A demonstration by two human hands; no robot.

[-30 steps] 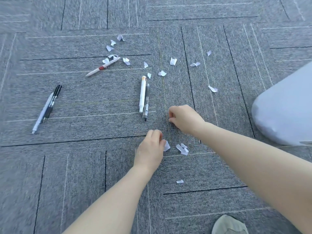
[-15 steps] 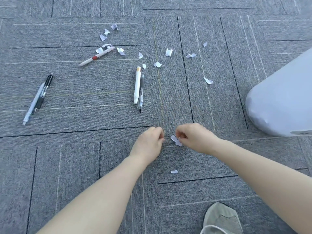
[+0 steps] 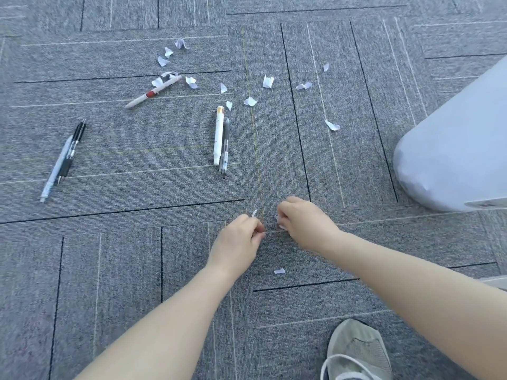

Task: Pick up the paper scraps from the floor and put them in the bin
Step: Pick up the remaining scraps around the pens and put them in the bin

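Observation:
My left hand (image 3: 238, 242) pinches a small white paper scrap (image 3: 254, 213) that sticks up above its fingers. Close beside it, my right hand (image 3: 306, 223) is closed on other white scraps (image 3: 280, 224) at the carpet. One small scrap (image 3: 279, 271) lies on the carpet between my forearms. Several more scraps lie farther off, such as one (image 3: 332, 125) near the bin and a cluster (image 3: 189, 81) at the upper left. The pale bin (image 3: 455, 149) with a liner stands at the right edge.
Pens lie on the grey carpet tiles: a pair (image 3: 63, 160) at the left, a white and red one (image 3: 153, 91) among the scraps, and two side by side (image 3: 221, 138) in the middle. A grey shoe (image 3: 356, 352) shows at the bottom right.
My right hand came back from farther up the carpet to the scraps beside my left hand and closed on them. My left hand now holds its scrap raised.

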